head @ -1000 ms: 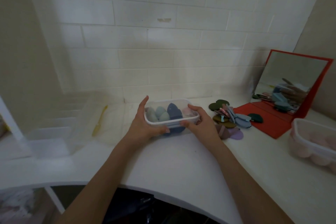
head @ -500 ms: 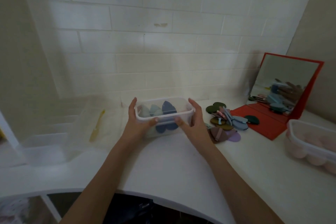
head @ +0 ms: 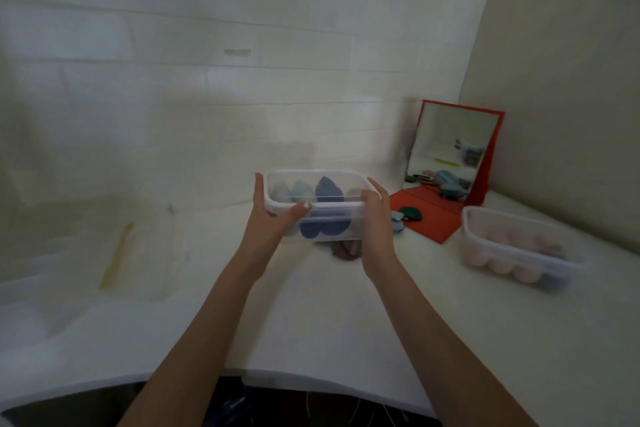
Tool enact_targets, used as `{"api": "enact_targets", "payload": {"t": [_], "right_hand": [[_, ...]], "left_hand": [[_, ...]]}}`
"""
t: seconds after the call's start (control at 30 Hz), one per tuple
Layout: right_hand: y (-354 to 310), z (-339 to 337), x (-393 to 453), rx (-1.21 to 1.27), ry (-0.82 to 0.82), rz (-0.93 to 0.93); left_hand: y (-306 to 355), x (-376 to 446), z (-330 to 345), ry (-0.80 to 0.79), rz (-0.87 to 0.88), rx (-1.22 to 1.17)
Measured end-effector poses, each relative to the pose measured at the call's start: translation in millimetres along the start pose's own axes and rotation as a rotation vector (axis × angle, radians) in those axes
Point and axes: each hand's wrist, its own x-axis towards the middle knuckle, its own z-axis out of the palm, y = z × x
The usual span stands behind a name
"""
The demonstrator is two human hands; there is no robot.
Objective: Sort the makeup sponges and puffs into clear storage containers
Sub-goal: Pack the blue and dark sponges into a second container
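Left hand [head: 268,218] and right hand [head: 377,218] each grip an end of the clear rectangular plastic container [head: 317,206] of blue teardrop sponges [head: 327,191], fingers curled round its rim. Container now held clear of the white counter [head: 311,322], higher and further right than a second ago, over the loose puffs [head: 346,250]. Likely being relocated. Second clear tub of pink sponges [head: 516,246] unmoved beside the red-framed mirror [head: 453,146].
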Motion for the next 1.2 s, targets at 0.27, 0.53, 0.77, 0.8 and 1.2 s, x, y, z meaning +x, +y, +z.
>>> {"api": "enact_targets", "payload": {"t": [0.27,0.53,0.77,0.8,1.2], "right_hand": [[-52,-115,10,-0.111,0.398,-0.214],[-68,-229,23,-0.161,0.748,-0.333],[-63,-251,33,-0.353,0.718,-0.38],[-60,-252,35,-0.392,0.739,-0.422],[-33,-207,32,-1.404,0.62,-0.709]], "left_hand": [[33,-7,132,-0.224,-0.024,-0.103],[44,-2,255,-0.524,0.062,-0.087],[24,6,273,-0.611,-0.013,-0.072],[24,6,273,-0.614,-0.015,-0.064],[22,-6,248,-0.711,0.0,0.132]]}}
